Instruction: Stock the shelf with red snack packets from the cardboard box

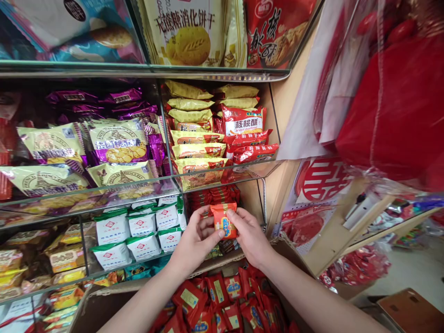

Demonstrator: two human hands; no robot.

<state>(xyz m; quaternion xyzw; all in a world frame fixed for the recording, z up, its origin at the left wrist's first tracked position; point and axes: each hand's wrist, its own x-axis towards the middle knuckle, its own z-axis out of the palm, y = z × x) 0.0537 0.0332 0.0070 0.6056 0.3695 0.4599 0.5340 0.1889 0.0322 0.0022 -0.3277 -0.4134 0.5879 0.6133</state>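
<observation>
So the small packet (224,220) is shiny red with a yellow-and-blue printed patch and crimped ends, pinched between the thumbs and fingers of the left hand (199,239) and right hand (250,237), up above an open cardboard box (107,305) of similar red packets (215,300). Fingertips cover bits of both sides, and the print's too small to read. Its back is hidden, the forearms block parts of the box, and the bottom of the view cuts the box off.

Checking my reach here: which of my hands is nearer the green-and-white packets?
Left. Your left hand is just right of those packets; your right hand is farther right, past your left.
</observation>
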